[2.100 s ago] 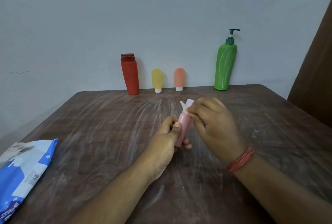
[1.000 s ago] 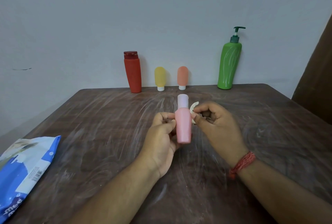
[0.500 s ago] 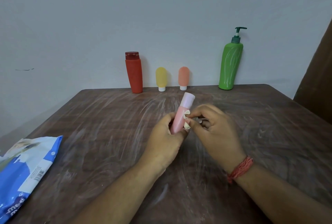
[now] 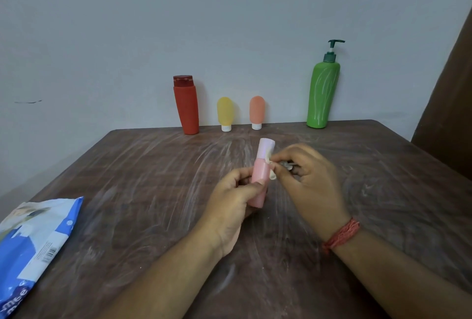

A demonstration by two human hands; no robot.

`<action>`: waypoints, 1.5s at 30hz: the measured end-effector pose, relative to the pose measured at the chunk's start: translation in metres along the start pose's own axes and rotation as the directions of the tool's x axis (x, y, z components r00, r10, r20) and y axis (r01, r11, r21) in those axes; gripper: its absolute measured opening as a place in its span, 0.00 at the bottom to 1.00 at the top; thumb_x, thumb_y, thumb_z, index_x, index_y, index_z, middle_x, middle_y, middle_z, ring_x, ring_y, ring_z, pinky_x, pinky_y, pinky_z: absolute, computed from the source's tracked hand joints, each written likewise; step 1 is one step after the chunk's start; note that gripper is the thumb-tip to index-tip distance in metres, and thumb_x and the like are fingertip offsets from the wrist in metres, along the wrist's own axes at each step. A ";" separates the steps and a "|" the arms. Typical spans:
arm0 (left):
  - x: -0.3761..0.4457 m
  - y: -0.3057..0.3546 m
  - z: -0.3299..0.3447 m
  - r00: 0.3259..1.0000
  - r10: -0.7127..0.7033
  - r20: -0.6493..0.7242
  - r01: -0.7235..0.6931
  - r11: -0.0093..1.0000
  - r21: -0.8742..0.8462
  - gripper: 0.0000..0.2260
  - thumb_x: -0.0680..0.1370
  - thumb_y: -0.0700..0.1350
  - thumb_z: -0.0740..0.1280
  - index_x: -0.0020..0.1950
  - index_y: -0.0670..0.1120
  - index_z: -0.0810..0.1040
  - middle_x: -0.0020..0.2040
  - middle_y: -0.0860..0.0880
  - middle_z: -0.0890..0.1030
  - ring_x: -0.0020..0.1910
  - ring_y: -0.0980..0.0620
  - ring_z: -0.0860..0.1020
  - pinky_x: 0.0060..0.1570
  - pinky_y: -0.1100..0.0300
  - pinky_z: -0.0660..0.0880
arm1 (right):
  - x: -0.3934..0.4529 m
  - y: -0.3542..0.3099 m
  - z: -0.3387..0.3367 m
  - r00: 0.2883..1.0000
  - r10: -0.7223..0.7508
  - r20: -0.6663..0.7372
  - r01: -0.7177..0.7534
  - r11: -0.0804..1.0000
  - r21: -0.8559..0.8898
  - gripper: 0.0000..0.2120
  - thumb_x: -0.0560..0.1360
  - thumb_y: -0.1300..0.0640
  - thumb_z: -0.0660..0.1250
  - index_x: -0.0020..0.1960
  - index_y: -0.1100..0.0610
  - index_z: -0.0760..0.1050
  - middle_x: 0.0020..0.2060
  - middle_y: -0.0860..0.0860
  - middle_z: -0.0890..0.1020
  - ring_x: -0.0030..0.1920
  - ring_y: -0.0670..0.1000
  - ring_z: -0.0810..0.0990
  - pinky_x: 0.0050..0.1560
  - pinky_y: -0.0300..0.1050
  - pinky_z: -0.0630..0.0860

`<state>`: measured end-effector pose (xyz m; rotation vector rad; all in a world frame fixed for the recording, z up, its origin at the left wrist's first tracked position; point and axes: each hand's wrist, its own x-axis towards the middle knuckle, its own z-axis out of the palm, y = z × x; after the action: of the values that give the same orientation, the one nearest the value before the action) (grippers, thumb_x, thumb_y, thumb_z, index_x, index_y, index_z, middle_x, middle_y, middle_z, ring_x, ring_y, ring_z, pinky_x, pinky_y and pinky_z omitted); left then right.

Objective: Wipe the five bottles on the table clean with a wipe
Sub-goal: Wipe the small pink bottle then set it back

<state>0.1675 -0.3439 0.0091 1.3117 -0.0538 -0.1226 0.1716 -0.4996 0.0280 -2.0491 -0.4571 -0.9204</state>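
Observation:
My left hand grips a small pink bottle with a pale lilac cap, held above the middle of the table and tilted slightly right. My right hand pinches a small crumpled white wipe against the bottle's right side, where cap meets body. Along the back edge stand a red bottle, a small yellow tube, a small orange tube and a tall green pump bottle.
A blue and white wipes packet lies at the table's front left corner. The dark wooden table shows whitish smears. A pale wall stands behind it, and a brown panel rises at the right.
The pink bottle went from tilted to upright and back to a slight tilt. My right hand moved the wipe from the cap down the bottle's side and up to the cap joint.

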 end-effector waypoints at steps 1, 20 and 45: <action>0.000 -0.002 0.001 1.000 0.007 -0.006 -0.007 1.000 0.030 0.09 0.79 0.39 0.71 0.57 0.48 0.84 0.54 0.42 0.85 0.54 0.44 0.83 0.61 0.44 0.77 | 0.001 0.000 -0.001 1.000 0.003 -0.008 -0.003 1.000 0.003 0.06 0.73 0.64 0.74 0.45 0.54 0.82 0.43 0.41 0.80 0.46 0.44 0.80 0.45 0.34 0.75; 0.009 0.011 -0.007 0.993 0.102 -0.057 -0.115 0.937 -0.330 0.23 0.68 0.39 0.73 0.63 0.41 0.78 0.50 0.42 0.84 0.46 0.47 0.84 0.43 0.55 0.84 | -0.009 -0.011 0.008 0.978 -0.050 0.201 0.029 0.994 0.106 0.04 0.73 0.63 0.75 0.44 0.55 0.84 0.42 0.45 0.82 0.44 0.45 0.82 0.44 0.46 0.79; 0.001 0.001 0.001 0.992 0.094 0.085 -0.071 0.969 -0.235 0.15 0.75 0.39 0.70 0.61 0.43 0.80 0.52 0.42 0.85 0.51 0.48 0.84 0.54 0.55 0.82 | 0.001 -0.005 -0.008 0.984 -0.144 0.104 0.145 0.989 -0.001 0.04 0.73 0.66 0.74 0.45 0.58 0.82 0.45 0.47 0.81 0.47 0.45 0.80 0.47 0.43 0.78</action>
<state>0.1688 -0.3443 0.0105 1.0676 -0.1710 -0.1170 0.1652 -0.5034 0.0345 -2.0998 -0.6663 -0.9044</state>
